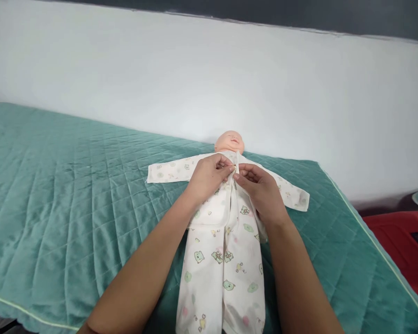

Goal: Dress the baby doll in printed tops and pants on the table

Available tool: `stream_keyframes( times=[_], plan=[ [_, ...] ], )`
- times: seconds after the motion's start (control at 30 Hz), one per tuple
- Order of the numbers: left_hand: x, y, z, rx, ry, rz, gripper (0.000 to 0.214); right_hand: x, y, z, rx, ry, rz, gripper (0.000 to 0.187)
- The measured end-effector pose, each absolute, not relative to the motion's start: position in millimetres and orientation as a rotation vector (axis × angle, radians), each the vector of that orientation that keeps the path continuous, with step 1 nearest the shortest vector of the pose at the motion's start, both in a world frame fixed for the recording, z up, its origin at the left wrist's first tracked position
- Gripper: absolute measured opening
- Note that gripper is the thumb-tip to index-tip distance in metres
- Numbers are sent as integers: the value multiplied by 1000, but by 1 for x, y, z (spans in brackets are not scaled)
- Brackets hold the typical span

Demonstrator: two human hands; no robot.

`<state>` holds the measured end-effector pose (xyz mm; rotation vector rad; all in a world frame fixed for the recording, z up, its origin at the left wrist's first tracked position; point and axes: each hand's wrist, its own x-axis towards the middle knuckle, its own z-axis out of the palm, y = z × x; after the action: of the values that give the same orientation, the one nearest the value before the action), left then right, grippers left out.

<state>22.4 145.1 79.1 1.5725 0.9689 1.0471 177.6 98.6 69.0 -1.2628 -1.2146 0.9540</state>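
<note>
A baby doll [230,141] lies on its back, its head toward the wall. It wears a white baby shirt [170,170] printed with small animals, sleeves spread to both sides, and matching pants [226,278]. At the upper chest my left hand [212,175] pinches one front edge of the shirt. My right hand [259,185] pinches the other edge right beside it, the fingertips of both hands almost meeting. A small fastener seems to sit between them, mostly hidden by the fingers. Lower down, the shirt front hangs apart over the pants.
A green quilted cover [73,208] lies under the doll, with its piped edge at the right. Behind stands a white wall [160,69] with a dark band on top. A red plastic chair or stool [397,241] is beyond the right edge.
</note>
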Motion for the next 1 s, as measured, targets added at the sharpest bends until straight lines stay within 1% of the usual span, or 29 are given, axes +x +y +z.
stream_keyframes(
  times=[0.27,0.6,0.73,0.87,1.0],
  plan=[
    [23,145,81,1636,995,1061,7,176,98,70,-1287,-1268,930,35],
    [18,139,91,1765,1010,996,13,172,97,71,-1409,-1400,818,37],
    [23,138,90,1743,1063,991,7,171,97,71,-1412,-1405,808,37],
    [27,143,81,1804,1145,1042,20,172,98,69,-1421,-1406,813,39],
    [28,145,71,1987,1165,1203,29,173,97,69,-1379,-1403,822,41]
  ],
)
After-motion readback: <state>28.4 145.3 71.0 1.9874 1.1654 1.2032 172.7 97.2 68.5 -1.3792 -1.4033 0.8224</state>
